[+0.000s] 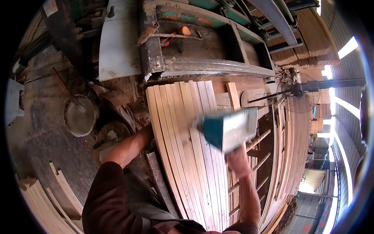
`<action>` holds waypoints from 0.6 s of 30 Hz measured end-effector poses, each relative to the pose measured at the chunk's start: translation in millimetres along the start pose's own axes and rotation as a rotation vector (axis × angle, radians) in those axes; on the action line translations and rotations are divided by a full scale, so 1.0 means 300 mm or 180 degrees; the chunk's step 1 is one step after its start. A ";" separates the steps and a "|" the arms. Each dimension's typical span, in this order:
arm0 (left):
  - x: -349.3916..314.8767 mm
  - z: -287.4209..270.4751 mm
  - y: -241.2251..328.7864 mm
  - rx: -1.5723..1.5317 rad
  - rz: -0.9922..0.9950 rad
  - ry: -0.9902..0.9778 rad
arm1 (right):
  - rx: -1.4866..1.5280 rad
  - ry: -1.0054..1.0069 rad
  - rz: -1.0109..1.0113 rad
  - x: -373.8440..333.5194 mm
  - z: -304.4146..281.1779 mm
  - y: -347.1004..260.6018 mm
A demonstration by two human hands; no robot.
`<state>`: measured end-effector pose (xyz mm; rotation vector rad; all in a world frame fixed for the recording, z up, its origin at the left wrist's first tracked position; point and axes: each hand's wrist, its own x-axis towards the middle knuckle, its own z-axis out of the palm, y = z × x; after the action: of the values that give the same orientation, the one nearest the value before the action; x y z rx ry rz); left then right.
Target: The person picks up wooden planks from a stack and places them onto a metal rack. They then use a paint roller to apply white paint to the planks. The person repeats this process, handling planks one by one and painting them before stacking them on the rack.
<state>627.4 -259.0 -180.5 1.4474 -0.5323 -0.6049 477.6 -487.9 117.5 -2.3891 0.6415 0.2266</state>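
A row of long pale wooden strips (191, 152) lies side by side in front of me, some looking wet or whitish on the right side. Above their right edge, my right hand (238, 160) is closed on a teal-and-white box-shaped tool (230, 130). Motion blurs the tool, so its exact kind does not show. At the left edge of the strips is my left hand (148, 133), its fingers hidden by the outermost strip. A single narrow wooden strip (233, 95) sticks out beyond the tool, apart from the row.
Beyond the strips stands a worn metal machine frame (218, 68). On the floor at left is a round bucket (81, 115) with a stick in it. More strips (46, 206) lie at lower left. To the right are a rack with rollers (260, 162) and stacked boards (294, 144).
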 end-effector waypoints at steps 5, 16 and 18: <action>-0.005 -0.003 0.022 -0.0011 0.0031 -0.0006 | -0.0534 -0.0180 0.0376 -0.529 -0.062 0.181; -0.021 -0.004 0.017 0.0066 0.0106 0.0056 | -0.0479 0.0199 -0.0847 0.105 0.076 -0.090; -0.010 0.001 0.039 0.0074 0.0197 0.0032 | -0.2616 0.0891 -0.2420 0.285 0.131 -0.061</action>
<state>625.7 -257.1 -168.7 1.4499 -0.5757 -0.5439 560.8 -484.1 70.1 -3.2810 -0.3759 -0.2299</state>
